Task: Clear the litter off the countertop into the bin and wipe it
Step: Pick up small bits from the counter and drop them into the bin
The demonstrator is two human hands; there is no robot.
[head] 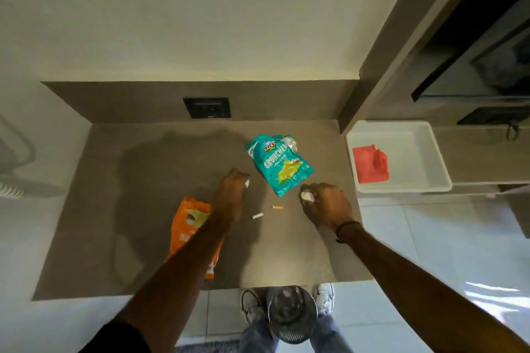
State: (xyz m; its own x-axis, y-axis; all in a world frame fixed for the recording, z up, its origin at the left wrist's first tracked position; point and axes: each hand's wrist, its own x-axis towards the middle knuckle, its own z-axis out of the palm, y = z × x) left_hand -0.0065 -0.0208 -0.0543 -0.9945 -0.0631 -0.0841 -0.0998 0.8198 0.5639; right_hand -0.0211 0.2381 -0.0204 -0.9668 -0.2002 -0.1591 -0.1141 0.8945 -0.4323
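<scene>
- Head view, progress: I judge the clearing barely begun. My left hand (233,186) is curled shut around a small white scrap, and my right hand (324,200) is closed on a crumpled white wad (307,195); neither piece has gone into the bin (291,314), which stands on the floor just below the front edge of the countertop (143,180), between my shoes.
- Head view, what is left: the teal snack packet (276,165), the orange packet (187,226) partly under my left forearm, a white stub (257,216) and an orange-tipped stub (277,207) all lie on the counter. Something crinkled and silvery sits at the teal packet's far end; I cannot tell what.
- Head view, wiping: not started, I think. The red cloth (370,165) lies in the white tray (430,157) to my right, untouched.
- Head view, orientation: the teal packet lies flat, its long axis slanting from far-left to near-right, printed face up. The orange packet runs roughly away from me, tilted slightly.
</scene>
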